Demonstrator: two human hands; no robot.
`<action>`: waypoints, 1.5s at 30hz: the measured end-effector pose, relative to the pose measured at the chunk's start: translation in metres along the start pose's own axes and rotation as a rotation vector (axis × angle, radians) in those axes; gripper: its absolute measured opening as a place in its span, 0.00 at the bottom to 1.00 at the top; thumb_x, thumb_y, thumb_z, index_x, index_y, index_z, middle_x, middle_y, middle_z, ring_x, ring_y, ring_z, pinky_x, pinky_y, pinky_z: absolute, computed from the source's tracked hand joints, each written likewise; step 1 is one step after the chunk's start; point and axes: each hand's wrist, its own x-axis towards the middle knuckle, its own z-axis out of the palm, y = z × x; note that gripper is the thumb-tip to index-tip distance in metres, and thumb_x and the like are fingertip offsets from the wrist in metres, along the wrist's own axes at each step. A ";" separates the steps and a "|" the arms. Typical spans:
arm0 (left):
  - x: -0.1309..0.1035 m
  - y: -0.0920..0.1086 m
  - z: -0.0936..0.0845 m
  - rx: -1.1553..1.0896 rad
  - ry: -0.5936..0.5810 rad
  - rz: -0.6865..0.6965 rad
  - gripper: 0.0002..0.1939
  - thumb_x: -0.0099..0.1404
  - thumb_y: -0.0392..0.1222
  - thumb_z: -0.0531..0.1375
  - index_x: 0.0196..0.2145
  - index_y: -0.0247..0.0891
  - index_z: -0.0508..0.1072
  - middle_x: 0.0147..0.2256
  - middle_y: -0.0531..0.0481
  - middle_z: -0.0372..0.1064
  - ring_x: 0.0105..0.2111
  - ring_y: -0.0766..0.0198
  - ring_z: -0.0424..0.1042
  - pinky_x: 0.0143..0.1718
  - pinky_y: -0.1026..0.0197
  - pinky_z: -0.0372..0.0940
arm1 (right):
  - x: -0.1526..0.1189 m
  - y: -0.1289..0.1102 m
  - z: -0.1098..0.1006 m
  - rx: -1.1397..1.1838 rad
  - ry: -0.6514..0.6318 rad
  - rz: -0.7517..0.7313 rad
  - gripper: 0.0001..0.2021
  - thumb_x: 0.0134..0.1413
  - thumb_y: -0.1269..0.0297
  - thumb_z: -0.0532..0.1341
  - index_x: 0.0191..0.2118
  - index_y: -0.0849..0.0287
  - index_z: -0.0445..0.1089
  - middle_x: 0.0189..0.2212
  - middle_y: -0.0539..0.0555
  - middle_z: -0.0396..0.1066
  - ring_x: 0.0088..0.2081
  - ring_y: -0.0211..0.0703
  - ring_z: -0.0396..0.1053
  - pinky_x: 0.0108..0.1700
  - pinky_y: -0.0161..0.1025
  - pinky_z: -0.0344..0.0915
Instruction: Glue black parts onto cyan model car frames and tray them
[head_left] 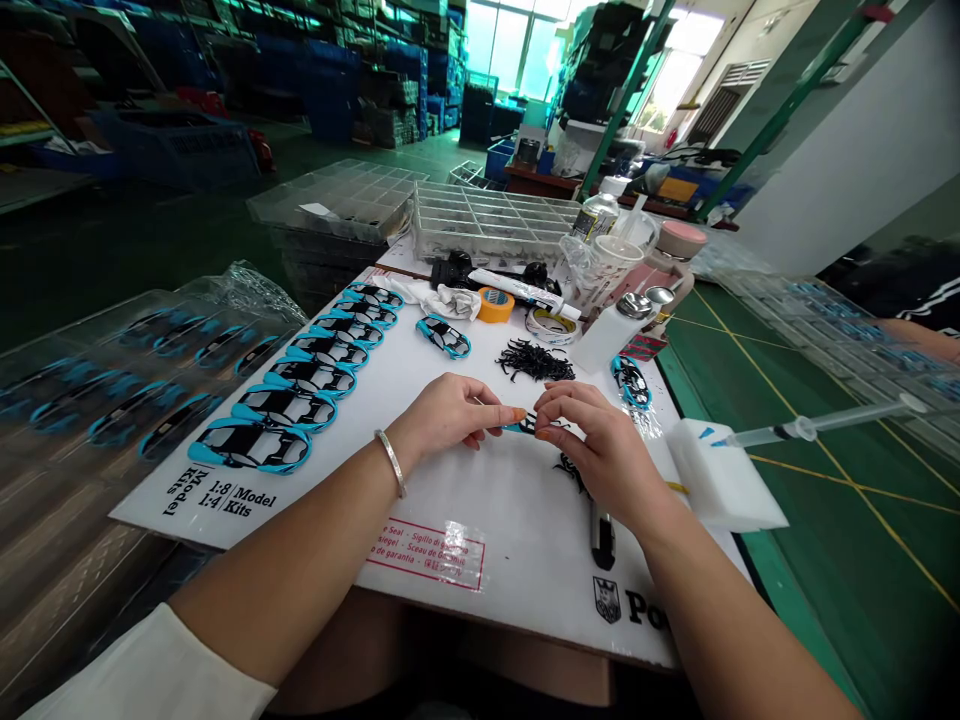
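Above the middle of the white board, my left hand pinches one end of a small blue and black model car body. My right hand has its fingers closed at the other end, covering much of the piece. Whether a tiny part is also in those right fingertips is hidden. Just behind my hands lies a pile of small black curved parts. More black parts and a black-handled cutter lie partly under my right hand.
Several blue car bodies line the board's left side; single ones lie behind and right. Orange tape, a glue tube and a white bottle stand farther back. A syringe rests on a white foam block.
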 end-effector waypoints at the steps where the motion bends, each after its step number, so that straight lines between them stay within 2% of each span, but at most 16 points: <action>1: 0.000 0.000 0.000 -0.003 -0.001 0.000 0.22 0.49 0.58 0.68 0.30 0.34 0.76 0.25 0.48 0.72 0.22 0.68 0.67 0.22 0.66 0.64 | 0.000 0.001 0.000 -0.003 0.002 -0.003 0.05 0.59 0.74 0.60 0.34 0.57 0.68 0.40 0.50 0.68 0.46 0.41 0.64 0.47 0.39 0.61; 19: 0.001 -0.001 0.000 -0.007 -0.013 0.025 0.21 0.51 0.56 0.67 0.31 0.34 0.76 0.27 0.48 0.72 0.23 0.67 0.67 0.24 0.65 0.64 | -0.001 -0.001 0.003 -0.098 0.057 -0.091 0.04 0.57 0.73 0.62 0.36 0.56 0.73 0.41 0.52 0.70 0.45 0.43 0.67 0.45 0.42 0.66; 25: 0.000 -0.002 0.000 -0.088 -0.014 0.027 0.19 0.52 0.54 0.67 0.31 0.33 0.77 0.28 0.46 0.73 0.24 0.69 0.67 0.25 0.67 0.62 | -0.001 -0.001 0.005 -0.131 0.102 -0.145 0.05 0.54 0.71 0.65 0.37 0.56 0.73 0.40 0.52 0.71 0.49 0.47 0.66 0.48 0.46 0.67; 29: -0.002 0.000 0.001 -0.157 -0.042 0.020 0.18 0.54 0.52 0.67 0.32 0.33 0.77 0.28 0.46 0.73 0.24 0.69 0.67 0.25 0.67 0.62 | 0.000 -0.006 0.005 -0.134 0.131 -0.179 0.03 0.57 0.71 0.63 0.36 0.56 0.72 0.39 0.52 0.72 0.51 0.48 0.65 0.50 0.47 0.66; 33: -0.003 0.000 0.001 -0.185 -0.045 0.037 0.17 0.53 0.52 0.68 0.32 0.33 0.78 0.28 0.48 0.72 0.24 0.70 0.66 0.26 0.67 0.62 | 0.002 -0.010 0.004 -0.144 0.117 -0.222 0.06 0.59 0.73 0.59 0.36 0.55 0.71 0.41 0.53 0.72 0.55 0.50 0.62 0.54 0.51 0.64; 39: -0.004 0.003 0.001 -0.152 -0.003 0.054 0.17 0.53 0.51 0.68 0.34 0.34 0.78 0.29 0.49 0.72 0.24 0.69 0.67 0.28 0.65 0.64 | 0.002 -0.006 0.003 -0.159 0.140 -0.183 0.05 0.57 0.72 0.62 0.38 0.55 0.71 0.43 0.53 0.71 0.56 0.51 0.61 0.56 0.53 0.63; 45: -0.009 0.010 -0.003 -0.170 0.078 0.068 0.20 0.50 0.52 0.70 0.36 0.35 0.78 0.29 0.50 0.71 0.25 0.69 0.67 0.29 0.64 0.66 | -0.002 -0.006 -0.004 -0.067 0.204 -0.037 0.21 0.52 0.66 0.67 0.52 0.53 0.67 0.52 0.54 0.67 0.56 0.49 0.62 0.57 0.49 0.62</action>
